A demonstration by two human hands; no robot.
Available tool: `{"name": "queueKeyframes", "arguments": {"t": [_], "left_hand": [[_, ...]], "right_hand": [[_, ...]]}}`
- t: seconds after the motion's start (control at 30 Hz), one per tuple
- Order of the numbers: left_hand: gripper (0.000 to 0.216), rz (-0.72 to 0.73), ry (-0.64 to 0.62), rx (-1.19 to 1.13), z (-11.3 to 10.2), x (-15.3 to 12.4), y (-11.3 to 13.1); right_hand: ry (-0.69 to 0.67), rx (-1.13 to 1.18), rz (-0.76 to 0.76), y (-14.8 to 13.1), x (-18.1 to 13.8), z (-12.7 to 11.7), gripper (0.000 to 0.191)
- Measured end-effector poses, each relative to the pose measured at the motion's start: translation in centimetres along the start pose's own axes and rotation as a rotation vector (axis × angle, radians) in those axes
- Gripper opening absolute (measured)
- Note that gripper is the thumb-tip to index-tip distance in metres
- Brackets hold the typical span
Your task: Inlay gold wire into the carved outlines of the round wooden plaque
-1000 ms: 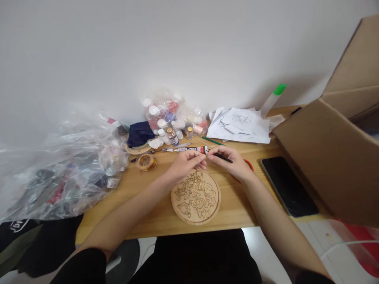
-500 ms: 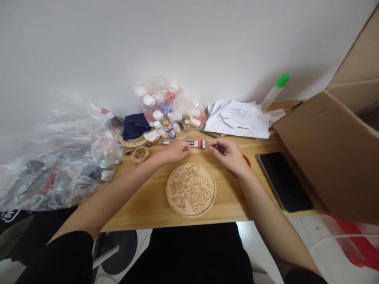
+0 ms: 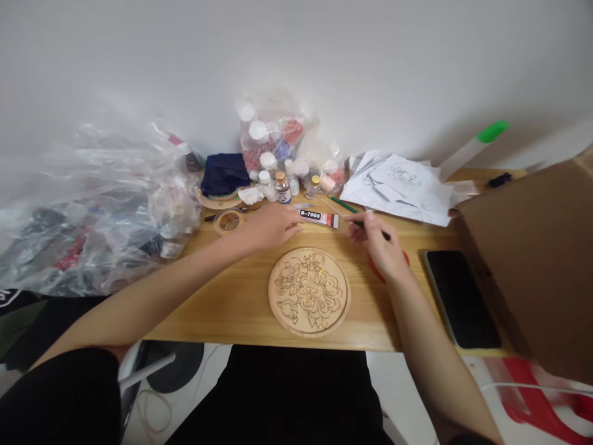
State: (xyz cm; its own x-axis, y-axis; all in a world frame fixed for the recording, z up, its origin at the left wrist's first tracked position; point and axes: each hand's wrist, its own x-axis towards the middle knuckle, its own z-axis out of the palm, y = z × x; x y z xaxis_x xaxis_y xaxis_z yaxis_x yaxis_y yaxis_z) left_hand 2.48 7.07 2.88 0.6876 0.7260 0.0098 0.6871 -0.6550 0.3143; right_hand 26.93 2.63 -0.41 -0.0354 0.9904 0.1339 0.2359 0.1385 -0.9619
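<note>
A round wooden disc [image 3: 309, 292] with a gold floral outline lies on the wooden table [image 3: 241, 303] in front of me. My left hand [image 3: 270, 226] rests behind it, knuckles up, with its fingers closed over the left end of a B-7000 glue tube [image 3: 320, 217] lying on the table. My right hand [image 3: 382, 247] is to the right of the tube, pinching a thin black tool [image 3: 376, 230] that points left. A red object [image 3: 406, 257] shows partly under that hand.
A large clear plastic bag [image 3: 92, 210] of supplies covers the table's left side. A gold wire spool [image 3: 229, 220], a dark blue cloth [image 3: 225, 173], bagged small bottles [image 3: 285, 145] and sketched papers [image 3: 403, 185] line the back. A phone [image 3: 461, 298] and a cardboard box [image 3: 532, 247] are on the right.
My hands have parted: the left went to the glue tube's left end, the right drew back to the right with the black tool. The camera view shifted, and the disc stayed put.
</note>
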Motion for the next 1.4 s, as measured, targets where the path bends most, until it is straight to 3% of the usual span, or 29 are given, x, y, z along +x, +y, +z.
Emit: {"name": "queueKeyframes", "arguments": {"t": [0.1,0.2,0.27,0.33,0.43,0.5,0.67,0.87,1.4], "left_hand": [[0.026,0.11,0.07,-0.033,1.0,-3.8,-0.8],[0.024,0.212,0.172,-0.079,3.0,-6.7,-1.2],[0.019,0.299,0.325,-0.08,4.1,-7.7,-1.3],[0.016,0.346,0.429,-0.073,4.8,-8.2,-1.4],[0.011,0.382,0.466,-0.069,5.0,-8.4,-1.8],[0.011,0.413,0.474,-0.056,5.0,-8.4,-2.2],[0.013,0.458,0.423,-0.012,5.0,-8.8,-2.4],[0.011,0.437,0.412,-0.006,4.7,-8.8,-2.0],[0.014,0.444,0.365,0.117,4.4,-8.6,-1.7]], "right_hand": [[0.054,0.063,0.025,0.1,0.0,0.3,0.053],[0.061,0.085,0.037,-1.2,-0.4,1.0,0.045],[-0.06,0.003,0.034,-2.9,-0.8,1.8,0.021],[-0.287,-0.075,0.059,-4.5,-1.3,2.9,0.011],[-0.509,-0.079,0.108,-5.5,-1.5,4.5,0.021],[-0.566,-0.067,0.143,-5.1,-1.5,5.3,0.019],[-0.492,-0.039,0.145,-3.5,-1.4,5.6,0.011],[-0.463,-0.253,-0.182,-3.1,-1.5,5.8,0.017],[-0.487,-0.264,-0.177,-3.1,-1.9,6.4,0.013]]}}
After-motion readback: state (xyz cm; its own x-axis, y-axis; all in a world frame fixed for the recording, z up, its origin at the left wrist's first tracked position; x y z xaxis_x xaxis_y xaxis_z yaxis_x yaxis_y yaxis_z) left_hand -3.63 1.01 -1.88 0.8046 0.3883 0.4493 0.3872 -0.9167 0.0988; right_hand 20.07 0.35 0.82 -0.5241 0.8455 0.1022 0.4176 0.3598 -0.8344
